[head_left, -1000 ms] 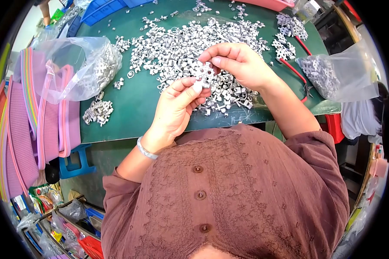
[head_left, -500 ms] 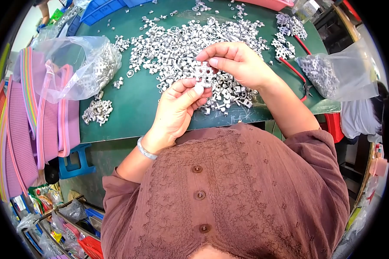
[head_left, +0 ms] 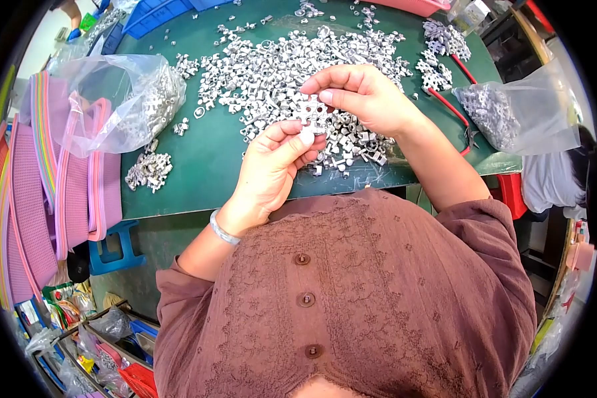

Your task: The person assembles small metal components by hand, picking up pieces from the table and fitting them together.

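A small grey metal piece with holes is pinched at its lower end by the thumb and fingers of my left hand. My right hand is at its upper end, with thumb and forefinger curled against its top edge. Behind and below both hands spreads a wide heap of small grey metal parts. A small cluster of similar joined pieces lies at the left near the table's front edge.
On the green table, a clear bag of parts sits left and another right. Red-handled pliers lie near the right bag. Blue bins and a pink tray stand behind. A co-worker's arm shows top left.
The metal piece has turned slightly between my fingers, while both hands stay nearly in place. The co-worker's arm at the top left has shifted.
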Demonstrator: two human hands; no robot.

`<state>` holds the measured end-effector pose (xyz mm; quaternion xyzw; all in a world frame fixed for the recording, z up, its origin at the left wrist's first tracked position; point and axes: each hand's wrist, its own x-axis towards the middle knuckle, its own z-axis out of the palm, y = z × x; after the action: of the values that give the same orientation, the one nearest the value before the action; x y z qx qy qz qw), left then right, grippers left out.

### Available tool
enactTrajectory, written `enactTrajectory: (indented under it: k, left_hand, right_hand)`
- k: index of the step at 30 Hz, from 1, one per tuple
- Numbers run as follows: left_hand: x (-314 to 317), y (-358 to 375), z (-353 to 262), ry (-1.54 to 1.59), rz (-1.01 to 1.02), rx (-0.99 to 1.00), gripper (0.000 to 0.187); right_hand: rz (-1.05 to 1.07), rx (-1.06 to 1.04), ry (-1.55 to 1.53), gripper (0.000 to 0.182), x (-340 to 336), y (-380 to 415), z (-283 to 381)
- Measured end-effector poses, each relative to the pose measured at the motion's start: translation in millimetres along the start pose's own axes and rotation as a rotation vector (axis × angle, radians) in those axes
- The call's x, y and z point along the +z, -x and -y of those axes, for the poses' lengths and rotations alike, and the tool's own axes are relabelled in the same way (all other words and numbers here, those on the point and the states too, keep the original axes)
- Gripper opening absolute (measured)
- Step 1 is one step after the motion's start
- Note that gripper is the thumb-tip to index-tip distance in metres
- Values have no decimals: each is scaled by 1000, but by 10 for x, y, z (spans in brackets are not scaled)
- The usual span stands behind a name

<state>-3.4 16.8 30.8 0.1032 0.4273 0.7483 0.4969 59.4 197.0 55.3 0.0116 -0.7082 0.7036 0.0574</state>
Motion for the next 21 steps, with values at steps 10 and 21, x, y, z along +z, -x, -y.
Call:
enactTrajectory:
  k: [10,21]
  left_hand:
    - [-6,-9,3,1,6,-1,11]
    - [3,-17,1,8,13,-7,13]
  right_hand:
    - [-10,23,14,19,-2,-10,2]
    - [-6,55,-15,18,-32,-15,-26]
